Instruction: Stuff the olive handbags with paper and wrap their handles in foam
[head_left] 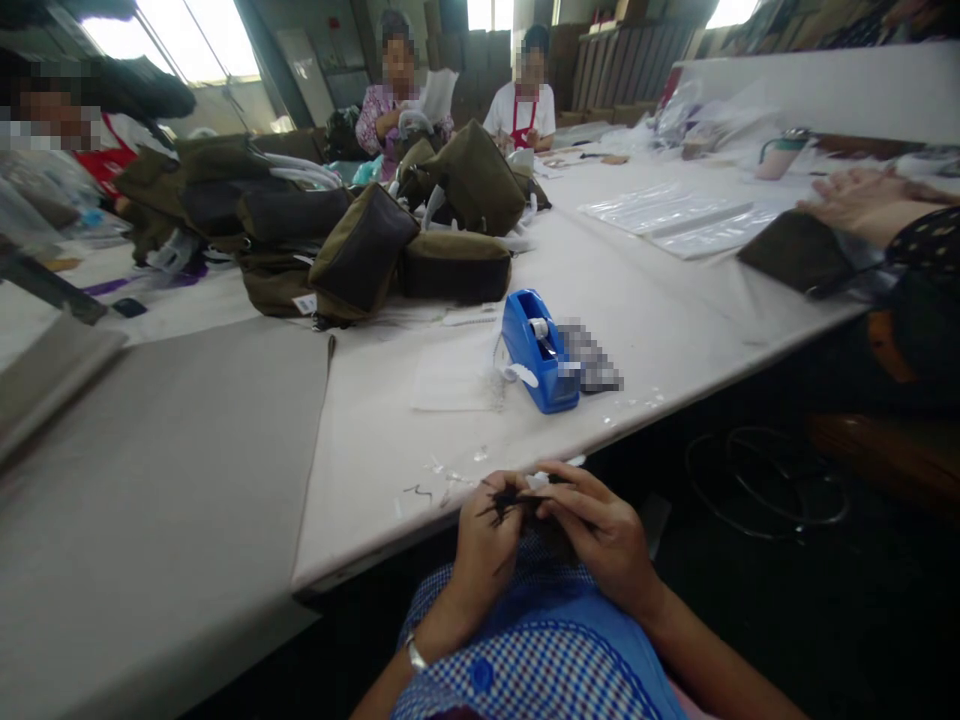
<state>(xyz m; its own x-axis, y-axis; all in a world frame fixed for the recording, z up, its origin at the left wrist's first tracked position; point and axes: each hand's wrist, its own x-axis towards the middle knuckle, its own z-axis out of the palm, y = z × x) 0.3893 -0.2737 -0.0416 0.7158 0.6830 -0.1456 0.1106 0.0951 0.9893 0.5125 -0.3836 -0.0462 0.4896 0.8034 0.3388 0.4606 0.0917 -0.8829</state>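
Both my hands are together over my lap at the table's front edge. My left hand (489,535) is closed around a bunch of thin dark strands (504,503), whose loose ends fan out past the thumb. Fingers of my right hand (604,535) pinch the same dark bunch from the other side. What kind of thing the strands are, I cannot make out. A small white bit shows between the hands. Just beyond them on the table stands a blue tape dispenser (541,355), with a strip of white tape hanging at its side.
Dark olive bags (367,250) lie heaped across the middle of the white table (375,480). Grey cloth (217,450) covers the left part. Clear plastic sleeves (675,215) lie at right, near a co-worker's hands (862,200) over another bag. Other people sit opposite.
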